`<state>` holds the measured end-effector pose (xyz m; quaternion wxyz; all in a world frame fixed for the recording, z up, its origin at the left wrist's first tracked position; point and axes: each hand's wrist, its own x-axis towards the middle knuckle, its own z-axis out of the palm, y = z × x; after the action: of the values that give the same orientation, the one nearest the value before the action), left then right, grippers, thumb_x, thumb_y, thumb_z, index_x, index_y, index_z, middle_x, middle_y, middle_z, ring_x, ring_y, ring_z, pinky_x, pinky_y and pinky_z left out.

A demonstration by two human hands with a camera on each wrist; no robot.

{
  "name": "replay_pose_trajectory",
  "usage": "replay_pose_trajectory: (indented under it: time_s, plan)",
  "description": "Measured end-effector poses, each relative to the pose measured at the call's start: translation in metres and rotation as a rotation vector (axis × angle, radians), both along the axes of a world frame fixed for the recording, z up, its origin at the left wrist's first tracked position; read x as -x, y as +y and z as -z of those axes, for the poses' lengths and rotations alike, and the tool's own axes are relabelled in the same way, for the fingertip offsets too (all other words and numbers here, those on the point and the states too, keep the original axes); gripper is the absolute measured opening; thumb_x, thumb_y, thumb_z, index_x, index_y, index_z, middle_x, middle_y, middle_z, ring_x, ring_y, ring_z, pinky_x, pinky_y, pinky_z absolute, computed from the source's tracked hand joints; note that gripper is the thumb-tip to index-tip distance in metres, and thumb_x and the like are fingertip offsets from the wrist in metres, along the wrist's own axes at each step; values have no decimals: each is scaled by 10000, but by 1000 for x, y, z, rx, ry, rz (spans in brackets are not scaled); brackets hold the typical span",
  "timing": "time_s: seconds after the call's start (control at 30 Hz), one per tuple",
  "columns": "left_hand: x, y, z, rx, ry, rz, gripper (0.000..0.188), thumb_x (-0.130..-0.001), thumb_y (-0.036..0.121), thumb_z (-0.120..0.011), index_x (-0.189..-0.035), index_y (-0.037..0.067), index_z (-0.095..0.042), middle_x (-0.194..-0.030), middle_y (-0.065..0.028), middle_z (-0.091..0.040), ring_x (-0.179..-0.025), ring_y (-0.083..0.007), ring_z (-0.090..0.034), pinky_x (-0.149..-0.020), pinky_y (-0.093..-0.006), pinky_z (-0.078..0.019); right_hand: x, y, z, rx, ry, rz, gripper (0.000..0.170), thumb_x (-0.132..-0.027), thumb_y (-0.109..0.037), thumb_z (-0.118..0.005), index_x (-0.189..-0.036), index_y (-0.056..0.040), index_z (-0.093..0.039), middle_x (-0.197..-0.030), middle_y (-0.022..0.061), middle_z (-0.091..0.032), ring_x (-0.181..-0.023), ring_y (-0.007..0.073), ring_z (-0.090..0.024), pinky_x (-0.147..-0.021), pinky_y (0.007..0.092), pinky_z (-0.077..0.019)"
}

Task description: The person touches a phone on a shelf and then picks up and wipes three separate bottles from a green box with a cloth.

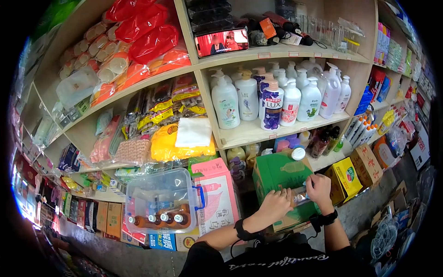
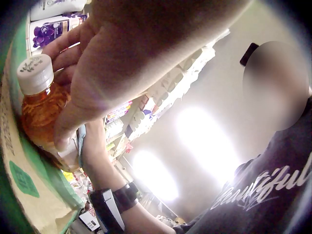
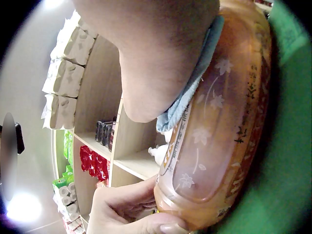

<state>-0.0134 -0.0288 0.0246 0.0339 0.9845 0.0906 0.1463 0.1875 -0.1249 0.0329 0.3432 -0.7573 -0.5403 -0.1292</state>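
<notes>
An amber bottle [image 1: 300,196] [image 2: 41,119] [image 3: 219,117] with a white cap [image 2: 36,75] lies on its side on a green carton [image 1: 282,171]. My left hand [image 1: 278,205] [image 2: 114,63] grips it near the cap end, fingers over one side and thumb on the other. The fingers of my right hand [image 1: 319,189] [image 3: 156,58] are curled round a light blue cloth [image 3: 192,83], which touches the bottle's labelled side. In the head view the cloth is mostly hidden, and the left hand covers the cap.
Left of the carton, a clear plastic bin [image 1: 161,184] with several brown bottles stands by a pink-and-white box [image 1: 217,198]. Pump bottles [image 1: 274,101] and a phone [image 1: 221,42] are on the shelves ahead. A yellow box [image 1: 344,180] is at the right.
</notes>
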Motion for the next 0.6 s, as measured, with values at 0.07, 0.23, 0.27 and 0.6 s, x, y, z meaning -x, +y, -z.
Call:
replay_pose_trajectory:
  time_s: [0.07, 0.23, 0.27, 0.6]
  plan:
    - [0, 0, 0, -9, 4, -9, 765, -864, 467, -769, -1330, -118, -608, -1177, -214, -725, -936, -250, -736, -801, -322, -542, 0, 0, 1, -4, 17, -3, 251, -877, -139, -637, -664, -21, -579, -604, 189, -558, -580, 401, -603, -540, 483, -481]
    - [0, 0, 1, -8, -9, -3, 768, -862, 467, -772, -1337, -113, -604, -1173, -206, -724, -932, -248, -735, -804, -325, -540, -1, 0, 2, 15, 10, 5, 247, -879, -146, -635, -670, -21, -590, -612, 190, -571, -587, 405, -609, -551, 491, -486]
    - [0, 0, 1, -9, -9, -3, 768, -862, 467, -772, -1337, -113, -604, -1173, -206, -724, -932, -248, -735, -804, -325, -540, -1, 0, 2, 23, 10, 10, 247, -879, -149, -635, -671, -21, -592, -614, 191, -575, -589, 406, -611, -555, 493, -487]
    - [0, 0, -1, 5, 15, 3, 756, -870, 463, -766, -1332, -114, -611, -1194, -214, -724, -951, -249, -736, -812, -328, -540, -2, 0, 5, 13, 17, 14, 245, -882, -157, -634, -674, -32, -601, -624, 189, -588, -598, 409, -616, -571, 499, -495]
